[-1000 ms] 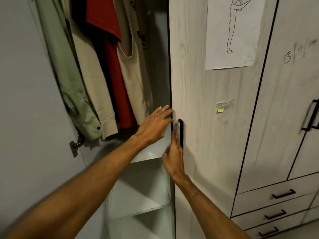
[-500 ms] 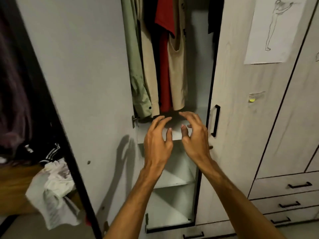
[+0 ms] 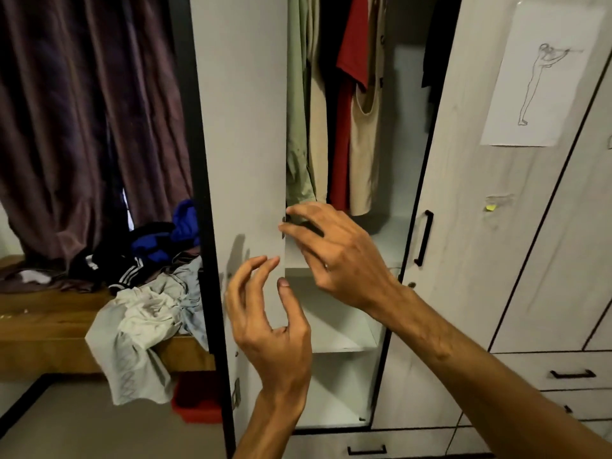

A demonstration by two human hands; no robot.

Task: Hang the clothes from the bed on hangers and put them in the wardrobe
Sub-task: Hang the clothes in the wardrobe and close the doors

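Clothes pile point(image 3: 139, 313) is being left unhung, left of L hand point(image 3: 268, 336); shirts point(image 3: 342, 144) hanging above R hand point(image 3: 337, 260); both being held empty, fingers loose.

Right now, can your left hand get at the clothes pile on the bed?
Probably not directly: the open wardrobe door stands between the left hand and the clothes pile.

A home bedroom: open wardrobe point(image 3: 460, 260) of hanging shirts point(image 3: 347, 111), wooden bed point(image 3: 39, 326) heaped with clothes point(image 3: 142, 319), dark curtain point(image 3: 82, 127) behind.
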